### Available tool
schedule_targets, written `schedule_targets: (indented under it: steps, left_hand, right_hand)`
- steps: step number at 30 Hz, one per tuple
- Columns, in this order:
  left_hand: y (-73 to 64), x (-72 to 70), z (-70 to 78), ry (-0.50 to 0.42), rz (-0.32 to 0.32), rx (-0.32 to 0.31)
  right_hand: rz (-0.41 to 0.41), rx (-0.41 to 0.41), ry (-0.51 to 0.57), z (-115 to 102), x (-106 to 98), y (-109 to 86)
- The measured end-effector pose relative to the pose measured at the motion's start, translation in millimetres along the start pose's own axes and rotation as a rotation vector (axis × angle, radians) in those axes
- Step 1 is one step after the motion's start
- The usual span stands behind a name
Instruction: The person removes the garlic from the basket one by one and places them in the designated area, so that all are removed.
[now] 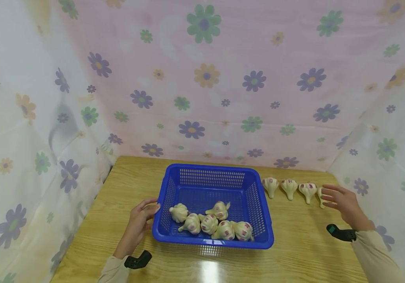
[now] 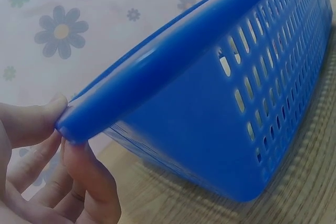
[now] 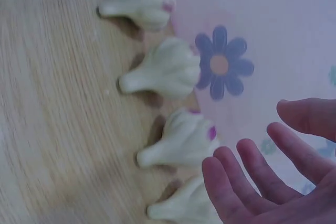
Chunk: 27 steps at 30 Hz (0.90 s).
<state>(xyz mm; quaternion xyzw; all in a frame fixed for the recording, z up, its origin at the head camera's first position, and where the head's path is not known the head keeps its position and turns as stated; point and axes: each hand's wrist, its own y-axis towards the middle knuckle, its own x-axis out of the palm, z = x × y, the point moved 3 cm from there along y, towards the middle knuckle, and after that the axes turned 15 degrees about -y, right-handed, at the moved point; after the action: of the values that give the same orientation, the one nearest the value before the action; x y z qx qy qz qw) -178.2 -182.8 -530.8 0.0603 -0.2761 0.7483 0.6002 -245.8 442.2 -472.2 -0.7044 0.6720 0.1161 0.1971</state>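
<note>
Though perhaps untouched, one garlic bulb (image 3: 184, 206) partly behind spread right grip (image 1: 344, 204), left grip (image 1: 140, 222) round basket rim (image 1: 181, 239).

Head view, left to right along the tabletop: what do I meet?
Left hand → blue basket → first loose garlic bulb → second loose bulb → third loose bulb → fourth loose bulb, partly hidden → right hand.

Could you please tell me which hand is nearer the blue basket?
Left: the left hand pinches the blue basket at its rim; the right hand is apart, right of the basket, by garlic bulbs.
</note>
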Motion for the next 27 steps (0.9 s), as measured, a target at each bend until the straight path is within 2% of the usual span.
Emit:
schedule_targets:
  steps: [2,5,14,19,27]
  left_hand:
    - [0.1,0.2,1.1,-0.003,0.004,-0.007]
    - [-0.6,0.8,2.8,0.001,0.007,-0.010]
    - [-0.1,1.6,1.4,0.004,0.008,-0.004]
    - [-0.5,1.2,1.8,0.002,0.005,-0.004]
    - [-1.9,2.2,1.6,0.017,0.001,0.005]
  right_hand:
    - [-0.033,-0.037,0.008,-8,7,-0.6]
    - [-0.073,-0.065,-0.033,-21,18,-0.8]
    - [-0.123,-0.057,-0.279,-55,53,-2.1]
    - [-0.167,-0.107,-0.310,-71,69,-5.8]
    - [-0.226,-0.121,-0.274,-87,88,-11.5]
